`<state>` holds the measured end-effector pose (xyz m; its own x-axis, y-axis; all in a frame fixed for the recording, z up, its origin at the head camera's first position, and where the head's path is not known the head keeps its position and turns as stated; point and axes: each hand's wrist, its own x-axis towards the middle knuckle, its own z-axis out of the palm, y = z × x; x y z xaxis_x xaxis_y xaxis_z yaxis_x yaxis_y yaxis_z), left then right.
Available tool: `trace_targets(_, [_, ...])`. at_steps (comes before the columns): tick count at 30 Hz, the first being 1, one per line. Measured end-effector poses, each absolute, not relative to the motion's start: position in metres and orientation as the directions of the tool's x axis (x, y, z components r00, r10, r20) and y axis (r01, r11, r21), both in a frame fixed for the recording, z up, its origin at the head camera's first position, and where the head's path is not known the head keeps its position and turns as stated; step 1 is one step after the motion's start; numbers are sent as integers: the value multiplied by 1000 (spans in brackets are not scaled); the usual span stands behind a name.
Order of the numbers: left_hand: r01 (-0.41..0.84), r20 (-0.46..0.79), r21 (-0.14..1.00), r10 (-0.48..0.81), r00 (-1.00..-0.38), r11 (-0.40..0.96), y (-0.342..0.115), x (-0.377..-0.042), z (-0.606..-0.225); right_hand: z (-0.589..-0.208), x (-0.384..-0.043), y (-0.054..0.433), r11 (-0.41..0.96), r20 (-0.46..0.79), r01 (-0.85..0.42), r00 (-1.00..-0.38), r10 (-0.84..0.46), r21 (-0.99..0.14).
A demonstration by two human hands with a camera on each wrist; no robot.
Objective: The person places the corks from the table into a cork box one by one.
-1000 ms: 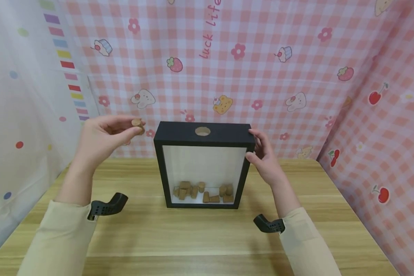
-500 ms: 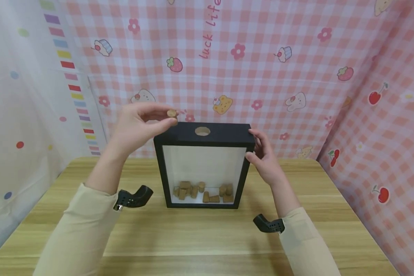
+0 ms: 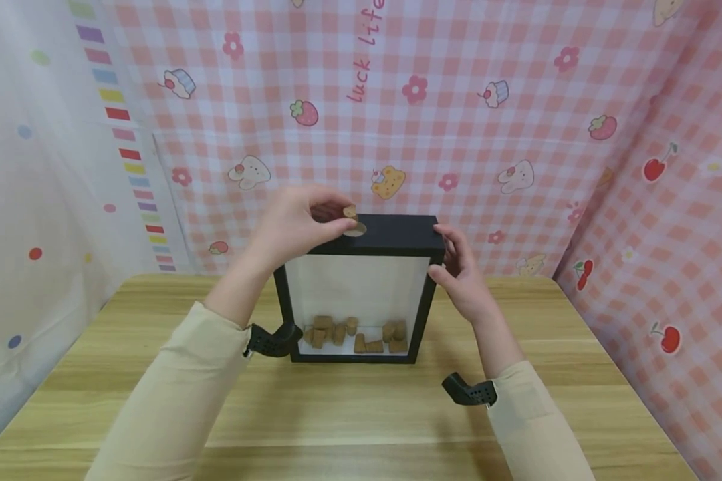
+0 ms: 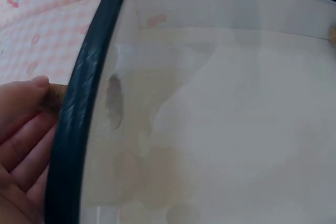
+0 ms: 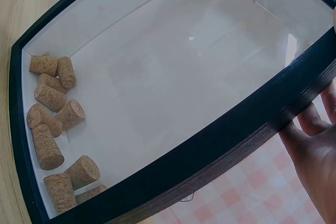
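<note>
A cork is pinched between thumb and fingers of my left hand, right at the round hole in the top of a black shadow box frame. In the left wrist view the same cork shows beside the dark frame edge, partly hidden by it. My right hand grips the box's upper right corner, thumb at the front and fingers around the side. Several corks lie in loose groups on the box's floor behind its clear front.
The box stands upright on a wooden table. Pink checked cloth hangs close behind and along the right, with a white dotted cloth on the left. Black wrist mounts stick out from both sleeves.
My left hand has carried the cork rightward from beside the box to the hole in its top. The right hand and the corks inside have stayed put.
</note>
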<state>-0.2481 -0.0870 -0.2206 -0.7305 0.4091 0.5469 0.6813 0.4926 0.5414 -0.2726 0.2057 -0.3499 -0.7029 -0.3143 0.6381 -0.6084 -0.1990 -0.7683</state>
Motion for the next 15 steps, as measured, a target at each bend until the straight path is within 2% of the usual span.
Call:
trace_targets(8, [667,490,435,462,-739,605,-78,-252,-224,-350,-273,207,-180,629,-606,-710,-317,-775])
trace_targets(15, [686,508,451,467,-724,571,-84,-249,-227,-348,-272,209,-156,606,-591,-723,-331,-791])
